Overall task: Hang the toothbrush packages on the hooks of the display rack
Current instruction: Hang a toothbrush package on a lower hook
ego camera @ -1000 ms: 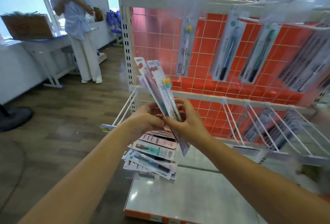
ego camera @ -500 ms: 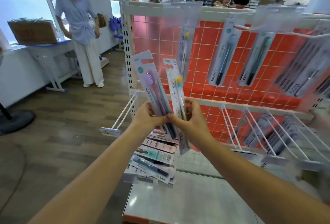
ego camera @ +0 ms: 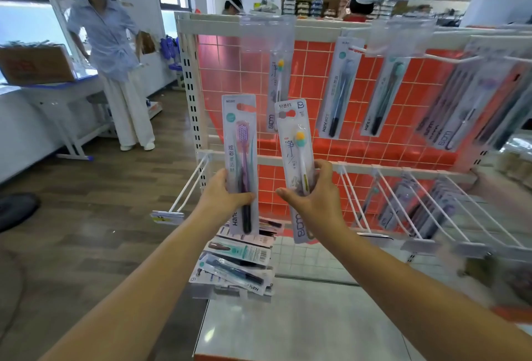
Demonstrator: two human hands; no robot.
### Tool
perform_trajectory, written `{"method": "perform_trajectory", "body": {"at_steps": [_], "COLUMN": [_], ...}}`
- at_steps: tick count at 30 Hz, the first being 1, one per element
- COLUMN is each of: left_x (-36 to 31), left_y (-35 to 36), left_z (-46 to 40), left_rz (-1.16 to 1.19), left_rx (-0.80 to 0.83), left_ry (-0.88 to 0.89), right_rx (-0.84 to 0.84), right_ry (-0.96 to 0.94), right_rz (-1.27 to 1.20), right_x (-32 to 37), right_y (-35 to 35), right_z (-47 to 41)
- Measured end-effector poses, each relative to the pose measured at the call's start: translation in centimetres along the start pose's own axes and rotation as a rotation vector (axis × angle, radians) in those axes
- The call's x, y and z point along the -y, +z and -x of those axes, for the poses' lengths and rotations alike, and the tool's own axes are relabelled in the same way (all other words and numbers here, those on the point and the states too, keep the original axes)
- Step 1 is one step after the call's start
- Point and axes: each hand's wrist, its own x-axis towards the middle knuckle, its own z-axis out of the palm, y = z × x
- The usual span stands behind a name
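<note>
Two packages are up in the air, one in each hand. The left hand [ego camera: 226,193] is curled round the lower half of the purple toothbrush package [ego camera: 241,156], thumb across the front, card upright and facing us. Just to its right, apart from it, the right hand [ego camera: 312,198] grips the yellow-headed toothbrush package [ego camera: 295,156] the same way, fingers wrapped behind and thumb at the near edge, the card leaning slightly left at the top. Both are held in front of the display rack [ego camera: 288,22], around the level of its middle rail.

On the top row I count three single packages hanging clear: one yellow-headed package [ego camera: 277,92] straight behind the two held ones, then two dark-brush packages [ego camera: 339,89] to the right. Farther right hangs a blurred bunch [ego camera: 472,101] I cannot count.

On the middle rail, the left hook [ego camera: 190,185] juts out toward us with a price tag at its tip and nothing on it. To the right, a run of white hooks [ego camera: 431,205] reaches toward us, with packages hanging below them, too blurred to count.

Down low, between the forearms, a loose pile of packages [ego camera: 239,262] lies at the far left corner of the rack's base shelf [ego camera: 302,323].

Off to the far left a person in white trousers [ego camera: 115,52] stands by a table [ego camera: 57,87] carrying a cardboard box [ego camera: 34,64]. Two more heads show beyond the rack top.
</note>
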Motion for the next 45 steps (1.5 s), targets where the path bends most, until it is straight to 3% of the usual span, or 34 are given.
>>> {"method": "perform_trajectory", "body": {"at_steps": [28, 45], "left_x": [-4.5, -6.9], "left_y": [9.4, 20.5], "left_z": [3.3, 7.8], "left_rz": [-0.041, -0.061], "left_rx": [0.139, 0.094], "left_ry": [0.066, 0.073], "right_rx": [-0.234, -0.228], "right_ry": [-0.018, 0.01], "right_rz": [0.115, 0.164], "right_x": [-2.3, -6.9], "right_y": [-11.9, -26.7], "right_z": [2.7, 5.0]}}
